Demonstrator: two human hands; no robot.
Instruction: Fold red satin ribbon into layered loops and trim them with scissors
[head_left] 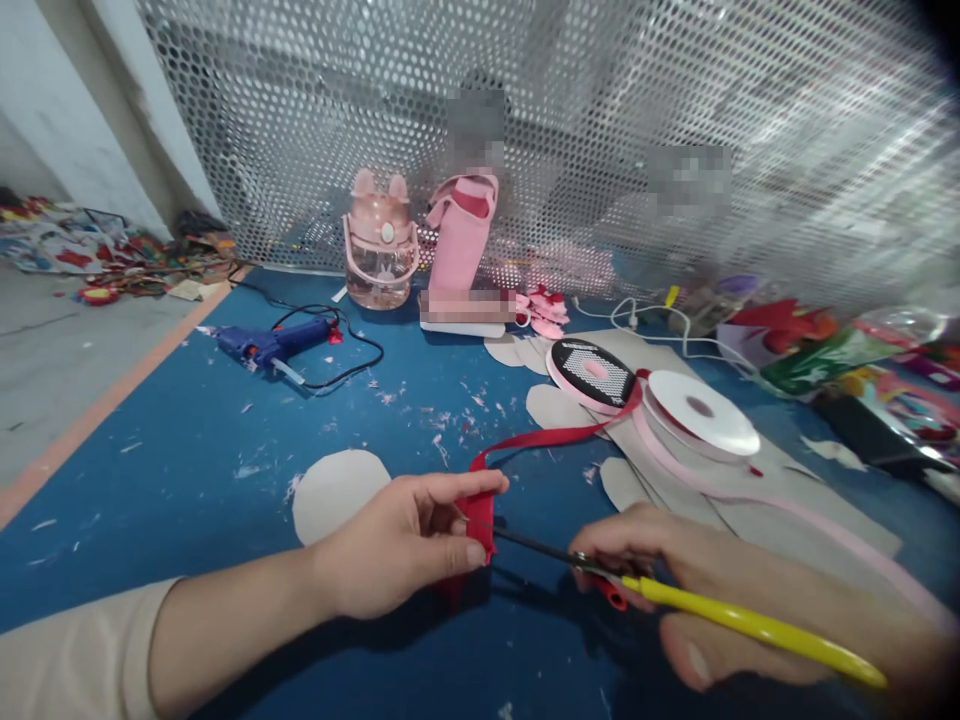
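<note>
Folded red ribbon (480, 520) is pinched between the fingers and thumb of my left hand (409, 545), with the index finger stretched over its top. From there the ribbon runs back to the spools. My right hand (645, 560) grips yellow-handled scissors (750, 620), whose thin dark blade reaches left to the ribbon. A small red part shows below the pivot. The tip is partly hidden by the ribbon and my left fingers. Beside my left hand, a grey round card disc (337, 492) lies on the blue table (247, 600).
At the right back lie a black-labelled spool (592, 372) and a white spool (703, 412), over grey card sheets (810, 520). A blue glue gun (274, 342) with its cord lies left. A pink bottle (380, 245) and pink pouch (459, 240) stand against the perforated metal panel (300, 130).
</note>
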